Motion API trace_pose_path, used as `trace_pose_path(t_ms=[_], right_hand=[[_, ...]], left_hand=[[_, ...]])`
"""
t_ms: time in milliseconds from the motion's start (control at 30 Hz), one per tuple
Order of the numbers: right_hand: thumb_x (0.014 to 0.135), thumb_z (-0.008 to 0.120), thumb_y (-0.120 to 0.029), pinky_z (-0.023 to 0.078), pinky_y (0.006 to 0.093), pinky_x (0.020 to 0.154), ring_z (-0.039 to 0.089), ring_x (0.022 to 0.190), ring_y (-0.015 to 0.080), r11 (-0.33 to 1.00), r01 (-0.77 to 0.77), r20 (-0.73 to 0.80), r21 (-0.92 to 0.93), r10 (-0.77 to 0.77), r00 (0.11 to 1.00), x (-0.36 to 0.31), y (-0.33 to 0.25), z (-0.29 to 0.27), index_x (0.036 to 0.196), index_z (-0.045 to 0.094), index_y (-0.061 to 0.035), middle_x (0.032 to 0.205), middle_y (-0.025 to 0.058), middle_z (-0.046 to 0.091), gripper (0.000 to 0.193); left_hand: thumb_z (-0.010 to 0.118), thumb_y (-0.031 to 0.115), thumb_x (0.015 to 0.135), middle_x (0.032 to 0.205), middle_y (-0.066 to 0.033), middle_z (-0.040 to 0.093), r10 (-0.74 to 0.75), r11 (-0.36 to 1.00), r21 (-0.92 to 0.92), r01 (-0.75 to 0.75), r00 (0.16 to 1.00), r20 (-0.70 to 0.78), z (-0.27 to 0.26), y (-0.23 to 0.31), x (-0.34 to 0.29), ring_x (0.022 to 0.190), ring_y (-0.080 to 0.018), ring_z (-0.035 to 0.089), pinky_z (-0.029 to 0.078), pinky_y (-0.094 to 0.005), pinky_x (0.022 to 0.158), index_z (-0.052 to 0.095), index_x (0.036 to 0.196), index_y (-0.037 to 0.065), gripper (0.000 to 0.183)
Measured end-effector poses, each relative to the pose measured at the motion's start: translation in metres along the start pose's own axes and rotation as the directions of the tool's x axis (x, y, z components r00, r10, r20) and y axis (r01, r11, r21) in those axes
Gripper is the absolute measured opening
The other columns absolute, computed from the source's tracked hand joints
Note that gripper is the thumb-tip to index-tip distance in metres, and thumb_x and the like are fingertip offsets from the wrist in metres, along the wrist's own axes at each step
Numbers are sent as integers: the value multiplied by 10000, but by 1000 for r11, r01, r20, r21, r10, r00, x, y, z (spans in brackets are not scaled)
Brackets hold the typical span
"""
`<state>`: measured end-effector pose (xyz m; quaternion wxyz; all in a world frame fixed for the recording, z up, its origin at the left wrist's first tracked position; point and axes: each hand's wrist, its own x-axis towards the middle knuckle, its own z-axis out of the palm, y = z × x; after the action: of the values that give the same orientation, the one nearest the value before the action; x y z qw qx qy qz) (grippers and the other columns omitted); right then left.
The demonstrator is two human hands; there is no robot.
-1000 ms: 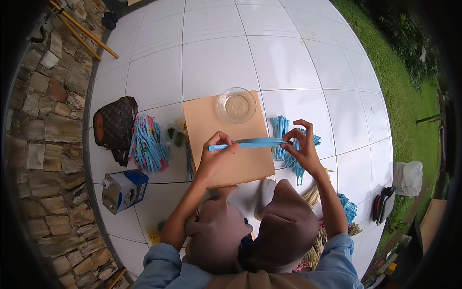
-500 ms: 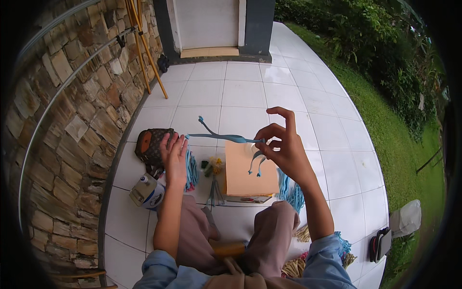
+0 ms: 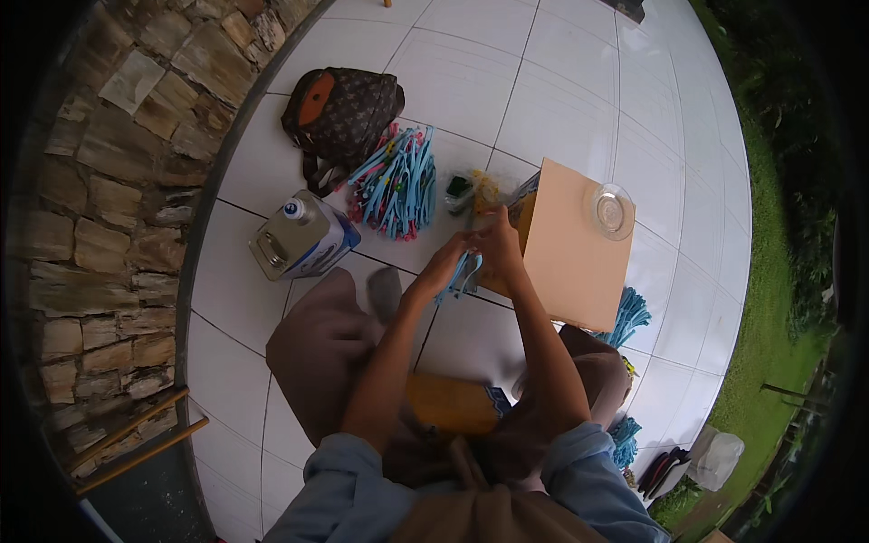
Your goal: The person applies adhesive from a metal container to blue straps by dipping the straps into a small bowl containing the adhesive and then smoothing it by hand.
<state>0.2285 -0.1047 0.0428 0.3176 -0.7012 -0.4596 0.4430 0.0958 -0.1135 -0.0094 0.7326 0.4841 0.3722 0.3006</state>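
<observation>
Beside the box (image 3: pixel 579 253), left hand (image 3: pixel 447 261) meets right hand (image 3: pixel 502 244) by blue strips (image 3: pixel 459 274), grip unclear.

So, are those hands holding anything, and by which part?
Can't tell: the left hand and right hand, close together by blue strips, hide any grip.

The left hand (image 3: pixel 450 258) and right hand (image 3: pixel 500 241) meet near the left edge of the box (image 3: pixel 575 253), blue strips (image 3: pixel 461 279) just below them. A dish (image 3: pixel 614 212) sits at the box's upper right corner. Toward the floor's (image 3: pixel 237 317) left edge are a bag (image 3: pixel 355 116), bundle (image 3: pixel 404 192) and can (image 3: pixel 303 237).
</observation>
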Motion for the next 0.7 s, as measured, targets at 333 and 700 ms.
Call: trace_pose_path(t_ms=[333, 700], right_hand=[[753, 417, 74, 294, 426, 1026, 350, 1232, 425, 963, -254, -412, 93, 269, 870, 84, 90, 75, 1302, 196, 109, 1295, 333, 343, 593], [794, 405, 72, 414, 346, 917, 526, 1090, 277, 887, -143, -146, 438, 227, 963, -1, 56, 48, 1318, 239, 12, 1268, 213, 415, 553]], left_hand=[[291, 229, 949, 1171, -230, 533, -38, 935, 337, 113, 974, -222, -35, -127, 97, 1122, -354, 494, 370, -368, 944, 452, 1231, 4, 395], [445, 89, 914, 933, -91, 606, 148, 989, 60, -137, 837, -526, -1, -18, 91, 847, -162, 578, 459, -277, 746, 535, 1028, 8, 166]])
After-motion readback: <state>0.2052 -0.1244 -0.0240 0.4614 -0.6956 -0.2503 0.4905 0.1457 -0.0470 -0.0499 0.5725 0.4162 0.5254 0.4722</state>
